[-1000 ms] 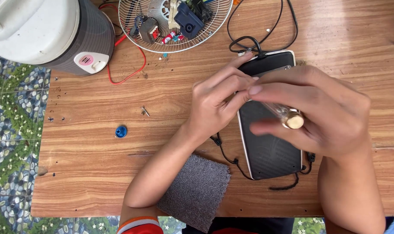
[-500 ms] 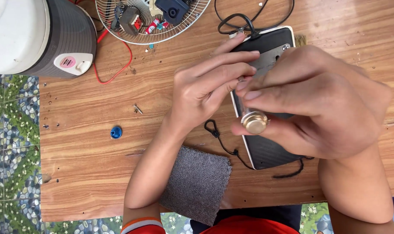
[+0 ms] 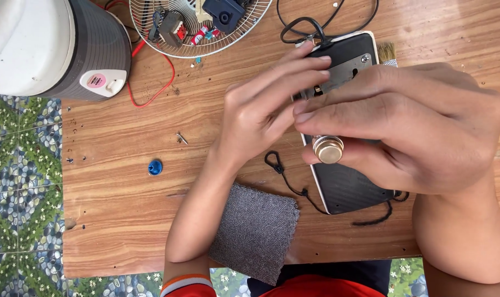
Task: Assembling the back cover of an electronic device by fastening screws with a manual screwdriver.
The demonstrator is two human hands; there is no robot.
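Far to the left of the hands, a grey-and-white appliance (image 3: pixel 46 47) sits at the desk (image 3: pixel 118 220) corner, with a wire fan guard (image 3: pixel 197 27) of small parts beside it. A blue cap (image 3: pixel 155 167) and a loose screw (image 3: pixel 181 138) lie left of the left hand (image 3: pixel 261 110); a grey cloth (image 3: pixel 255 234) lies under that forearm. The left hand's fingers press on the metal plate of a black flat device (image 3: pixel 343 187), steadying it. The right hand (image 3: pixel 420 126) is closed around a tool with a brass-coloured round end (image 3: pixel 328 149), held over the device. To do this well, I judge the left hand should pin the device flat and the tool be kept square to the fastener. A brush (image 3: pixel 386 52) peeks out above the right hand.
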